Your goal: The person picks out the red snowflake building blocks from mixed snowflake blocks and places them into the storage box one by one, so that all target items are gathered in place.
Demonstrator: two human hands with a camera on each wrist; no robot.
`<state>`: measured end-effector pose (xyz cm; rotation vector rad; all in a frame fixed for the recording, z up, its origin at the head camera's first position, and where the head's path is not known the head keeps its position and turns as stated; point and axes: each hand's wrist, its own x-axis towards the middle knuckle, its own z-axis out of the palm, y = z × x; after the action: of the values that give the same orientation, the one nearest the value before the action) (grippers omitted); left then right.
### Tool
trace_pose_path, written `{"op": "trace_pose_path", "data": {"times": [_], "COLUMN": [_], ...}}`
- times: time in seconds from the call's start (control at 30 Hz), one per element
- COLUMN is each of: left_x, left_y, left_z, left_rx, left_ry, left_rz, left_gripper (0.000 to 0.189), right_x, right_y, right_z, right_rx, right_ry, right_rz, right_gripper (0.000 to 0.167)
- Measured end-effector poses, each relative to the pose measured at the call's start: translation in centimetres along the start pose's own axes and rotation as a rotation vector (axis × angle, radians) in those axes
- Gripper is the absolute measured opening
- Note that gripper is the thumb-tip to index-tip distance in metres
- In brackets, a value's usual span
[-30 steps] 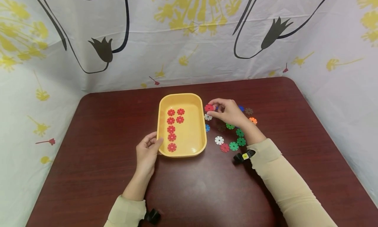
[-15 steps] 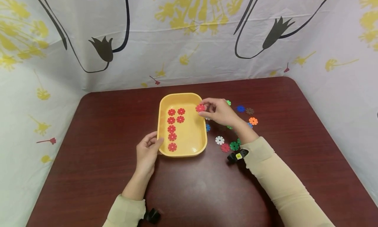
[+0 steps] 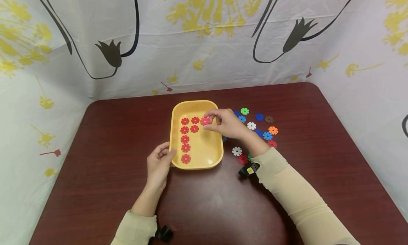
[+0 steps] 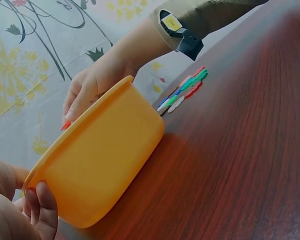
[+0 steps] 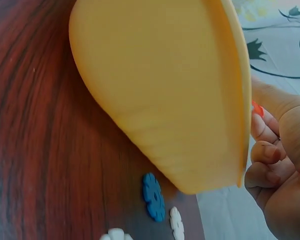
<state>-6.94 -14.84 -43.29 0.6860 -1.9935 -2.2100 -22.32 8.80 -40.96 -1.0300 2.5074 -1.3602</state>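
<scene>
A yellow plastic tray (image 3: 207, 146) stands on the dark red table. My left hand (image 3: 159, 165) grips its left rim near the front corner, thumb over the edge and fingers curled outside, as the left wrist view also shows. Over the tray's right half, my right hand (image 3: 227, 124) pinches a red snowflake disc (image 3: 205, 121) between thumb and fingers. Several red snowflake discs (image 3: 185, 139) lie inside the tray, a column along the left and a shorter one beside it. From the right wrist, the tray's outer wall (image 5: 165, 90) hides the inside.
Right of the tray, loose snowflake discs lie scattered: white (image 3: 237, 151), orange (image 3: 273, 130), light green (image 3: 244, 111), brown (image 3: 269, 119) and several blue ones (image 3: 259, 117). My right forearm covers some of them. A patterned cloth (image 3: 204, 61) hangs behind the table's far edge.
My right hand has carried the red snowflake disc left, from beside the tray's right rim to over its inside, close to the red discs there. My left hand stays on the rim.
</scene>
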Motion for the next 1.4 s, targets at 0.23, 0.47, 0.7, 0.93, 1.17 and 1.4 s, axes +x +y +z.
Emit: {"op": "trace_pose_path", "data": {"times": [0.23, 0.47, 0.7, 0.93, 1.17, 1.4], "left_x": [0.0, 0.0, 0.0, 0.0, 0.1, 0.2], "left_y": [0.0, -0.1, -0.1, -0.1, -0.1, -0.2], "left_z": [0.1, 0.1, 0.1, 0.0, 0.1, 0.1], "left_rx": [-0.009, -0.012, -0.016, -0.006, 0.006, -0.002], "left_ry": [0.004, 0.002, -0.005, -0.008, -0.005, -0.001], "left_rz": [0.001, -0.001, 0.001, 0.002, 0.001, -0.007], "left_gripper": [0.034, 0.033, 0.034, 0.035, 0.035, 0.035], "right_x": [0.7, 1.6, 2.2, 2.8, 3.4, 3.7], "right_y": [-0.7, -1.0, -1.4, -1.9, -2.3, -2.0], "right_z": [0.7, 1.6, 2.5, 3.3, 4.0, 4.5], "right_rx": [-0.017, 0.02, 0.01, -0.044, -0.146, -0.242], "right_ry": [0.0, -0.019, -0.074, -0.106, -0.146, -0.204], "right_rz": [-0.035, -0.087, -0.088, -0.079, -0.05, -0.019], "right_gripper": [0.03, 0.029, 0.03, 0.032, 0.031, 0.031]}}
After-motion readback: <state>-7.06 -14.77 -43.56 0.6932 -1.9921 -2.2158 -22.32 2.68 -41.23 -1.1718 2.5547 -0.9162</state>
